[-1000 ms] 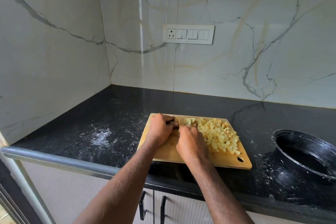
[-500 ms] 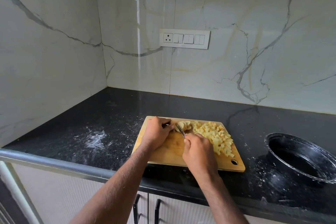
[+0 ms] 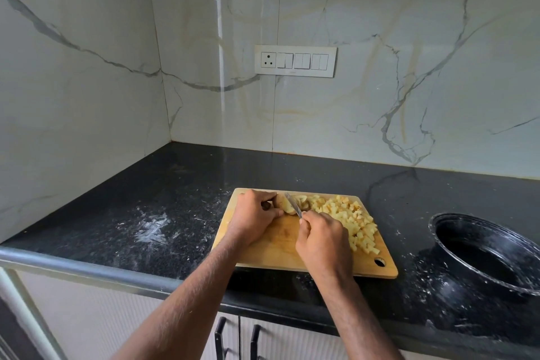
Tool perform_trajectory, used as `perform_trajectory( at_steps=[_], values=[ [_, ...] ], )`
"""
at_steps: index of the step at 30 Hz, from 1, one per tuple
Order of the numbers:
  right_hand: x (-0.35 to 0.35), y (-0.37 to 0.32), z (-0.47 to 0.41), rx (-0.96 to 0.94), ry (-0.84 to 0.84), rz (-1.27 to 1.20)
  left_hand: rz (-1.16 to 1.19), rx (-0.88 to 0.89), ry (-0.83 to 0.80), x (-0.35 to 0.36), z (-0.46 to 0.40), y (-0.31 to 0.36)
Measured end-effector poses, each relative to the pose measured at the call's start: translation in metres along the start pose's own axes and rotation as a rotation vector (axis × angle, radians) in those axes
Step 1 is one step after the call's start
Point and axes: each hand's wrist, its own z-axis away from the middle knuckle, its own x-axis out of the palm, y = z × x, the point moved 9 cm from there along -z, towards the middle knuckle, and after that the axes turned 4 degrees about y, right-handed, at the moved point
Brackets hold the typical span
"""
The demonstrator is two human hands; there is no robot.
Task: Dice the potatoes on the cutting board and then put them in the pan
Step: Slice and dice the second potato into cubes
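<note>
At lower centre of the frame, a potato (image 3: 285,204) on the cutting board (image 3: 274,245) was pinched by the left hand (image 3: 253,218); a knife (image 3: 293,204) was gripped by the right hand (image 3: 323,238), diced pieces (image 3: 349,218) heaped right, the pan (image 3: 488,254) at far right.

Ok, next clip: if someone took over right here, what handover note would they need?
Left hand holds the uncut potato piece on the board.
Right hand grips the knife, blade on that piece.
Done: a pile of dice on the board's right side.
Left: dice the last piece, then move everything into the pan to the right; nothing visible in it.
</note>
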Motion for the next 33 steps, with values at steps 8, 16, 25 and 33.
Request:
perform_trajectory(
  at_steps=[8, 16, 25, 33],
  values=[
    [0.007, -0.006, -0.002, -0.008, -0.084, 0.072, 0.075, 0.031, -0.058, 0.004, 0.002, 0.004],
    [0.018, -0.016, -0.021, -0.062, -0.151, 0.075, 0.083, 0.068, -0.059, 0.005, 0.003, 0.01],
    [0.018, -0.016, -0.019, -0.021, -0.129, 0.102, -0.072, 0.042, -0.038, 0.011, -0.008, 0.015],
    [0.015, -0.011, -0.018, 0.051, -0.093, 0.135, -0.169, 0.025, 0.002, 0.017, -0.017, 0.02]
  ],
)
